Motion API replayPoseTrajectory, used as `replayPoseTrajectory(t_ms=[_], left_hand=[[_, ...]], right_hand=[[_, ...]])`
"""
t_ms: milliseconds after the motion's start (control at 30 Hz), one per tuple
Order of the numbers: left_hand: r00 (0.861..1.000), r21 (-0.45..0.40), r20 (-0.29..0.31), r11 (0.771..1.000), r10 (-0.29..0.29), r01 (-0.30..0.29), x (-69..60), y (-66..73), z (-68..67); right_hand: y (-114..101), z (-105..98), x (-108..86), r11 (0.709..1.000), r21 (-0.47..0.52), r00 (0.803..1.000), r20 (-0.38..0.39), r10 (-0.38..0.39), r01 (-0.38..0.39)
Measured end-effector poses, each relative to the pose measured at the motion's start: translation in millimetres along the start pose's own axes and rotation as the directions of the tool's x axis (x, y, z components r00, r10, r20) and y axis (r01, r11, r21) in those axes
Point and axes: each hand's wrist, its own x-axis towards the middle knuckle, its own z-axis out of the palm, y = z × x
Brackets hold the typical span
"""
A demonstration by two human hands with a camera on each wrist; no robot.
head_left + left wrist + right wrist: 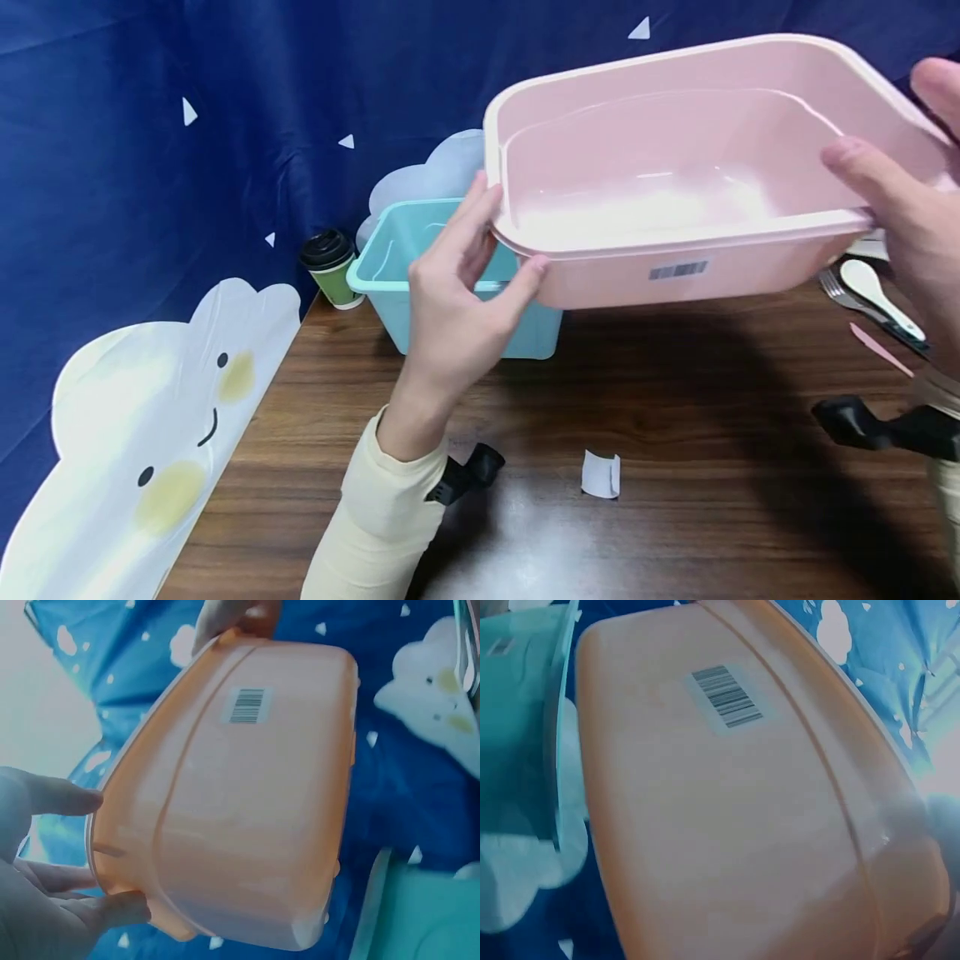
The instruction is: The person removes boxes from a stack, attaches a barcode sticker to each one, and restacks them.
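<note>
A pink plastic basin (675,279) is held up over the table, tilted so its hollow inside faces the head camera. My left hand (461,304) grips the rim at its left corner, thumb in front. At the other end my right hand (911,204) holds the rim, its thumb over the inside; part of this hand lies outside the head view. A barcode label (247,705) shows on the basin's side. Behind my left hand a teal basin (386,304) stands on the table, partly hidden by the hand and the pink basin.
A green paper cup (335,279) with a black lid stands left of the teal basin. At the right lie a fork (851,296), a white spoon (881,296) and a thin pink utensil (881,348). A small white paper (601,475) lies on the wooden table (675,542).
</note>
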Motion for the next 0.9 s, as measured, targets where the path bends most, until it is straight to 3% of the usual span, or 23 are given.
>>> replayPoseTrajectory(t_ms=[100,167,267,500,633,733,900], left_hand=[[1.0,-0.017,-0.03,1.0,0.001,-0.002,4.5,-3.2,-14.0],[0.998,-0.025,-0.056,1.0,-0.003,0.001,7.4,-6.2,-24.1],[0.994,-0.076,-0.109,0.997,-0.017,0.009,12.3,-12.0,-38.8],[0.979,-0.154,-0.204,0.988,-0.004,-0.028,19.2,-27.3,-69.0],[0.969,-0.189,-0.246,0.981,-0.003,-0.045,21.2,-35.9,-86.1],[0.961,-0.216,-0.276,0.976,-0.023,-0.038,21.7,-43.5,-97.7],[0.947,-0.225,-0.314,0.974,-0.061,-0.012,22.1,-56.1,-112.1]], right_hand=[[-13.2,22.2,-8.7,0.993,-0.117,0.999,0.024,0.029,-0.026],[-17.8,38.2,-12.0,0.972,-0.235,0.999,0.038,-0.018,0.027],[-18.0,62.2,-14.4,0.949,-0.299,0.995,0.046,-0.089,0.098],[-3.3,105.8,-21.3,0.941,-0.32,0.992,0.096,-0.079,0.106],[6.4,128.1,-26.2,0.921,-0.358,0.984,0.141,-0.11,0.155],[12.3,142.8,-30.2,0.912,-0.366,0.977,0.175,-0.126,0.183],[19.8,160.8,-35.8,0.91,-0.38,0.976,0.194,-0.096,0.165]])
